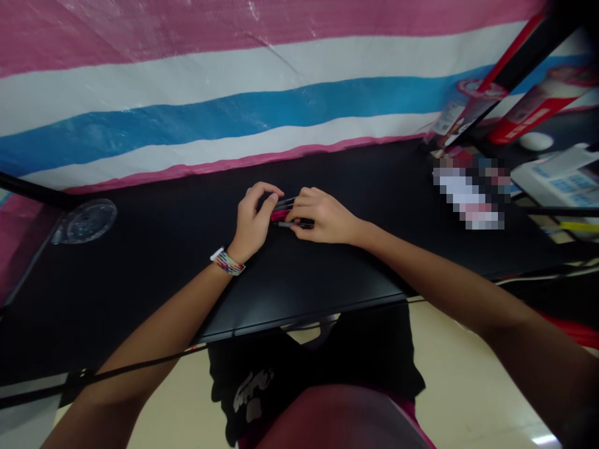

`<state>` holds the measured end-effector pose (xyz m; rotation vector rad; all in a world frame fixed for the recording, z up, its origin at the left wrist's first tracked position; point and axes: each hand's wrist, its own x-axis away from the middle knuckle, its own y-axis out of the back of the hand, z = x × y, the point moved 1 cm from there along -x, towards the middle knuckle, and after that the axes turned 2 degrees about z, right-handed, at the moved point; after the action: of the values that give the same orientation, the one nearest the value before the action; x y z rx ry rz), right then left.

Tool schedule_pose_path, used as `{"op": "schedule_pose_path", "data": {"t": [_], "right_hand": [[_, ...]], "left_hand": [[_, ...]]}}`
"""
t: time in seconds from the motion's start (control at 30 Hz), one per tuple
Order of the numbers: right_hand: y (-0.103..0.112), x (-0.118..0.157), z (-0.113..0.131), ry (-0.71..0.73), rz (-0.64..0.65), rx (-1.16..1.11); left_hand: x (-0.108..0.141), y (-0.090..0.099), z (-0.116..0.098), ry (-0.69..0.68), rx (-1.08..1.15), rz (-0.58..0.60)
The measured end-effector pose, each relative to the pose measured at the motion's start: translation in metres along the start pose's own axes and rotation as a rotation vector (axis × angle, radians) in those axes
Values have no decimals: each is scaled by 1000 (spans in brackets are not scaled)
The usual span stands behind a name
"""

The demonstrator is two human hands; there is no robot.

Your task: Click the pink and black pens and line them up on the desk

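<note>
A small bundle of pens (pixel 282 214) lies low over the black desk, between my two hands. Some look black and one is pink-red; the fingers hide part of them. My left hand (pixel 253 218), with a colourful watch band (pixel 228 261) on its wrist, curls its thumb and fingers around the pens' left ends. From the other side, my right hand (pixel 322 215) has its fingers bent over the right ends, its thumb near a dark pen at the front.
The black desk (pixel 187 218) backs onto a striped sheet (pixel 262 100). A clear plastic lid (pixel 88 221) lies at the left. At the right stand a plastic cup (pixel 456 115) and a red-and-white container (pixel 538 109), near a white round object (pixel 536 141) and a box (pixel 566 178).
</note>
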<state>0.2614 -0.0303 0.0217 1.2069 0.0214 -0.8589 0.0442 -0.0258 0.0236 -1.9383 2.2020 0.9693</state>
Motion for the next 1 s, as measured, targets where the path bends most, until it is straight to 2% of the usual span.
{"op": "schedule_pose_path", "data": {"t": [0.13, 0.23, 0.37, 0.67, 0.83, 1.0], "right_hand": [[6, -1, -4, -112, -120, -227], [8, -2, -8, -182, -194, -314], [7, -4, -12, -270, -252, -422], [15, -6, -37, -612, -323, -1011], [16, -7, -46, -659, -378, -1187], [16, -5, -50, -674, -398, -1212]], "left_hand": [[1, 4, -5, -42, -56, 85], [0, 6, -5, -79, -89, 87], [-2, 9, -1, -92, -62, 46], [-7, 12, 16, -14, 37, -121], [-9, 14, 21, -9, -16, -162], [-12, 15, 21, -34, -72, -140]]}}
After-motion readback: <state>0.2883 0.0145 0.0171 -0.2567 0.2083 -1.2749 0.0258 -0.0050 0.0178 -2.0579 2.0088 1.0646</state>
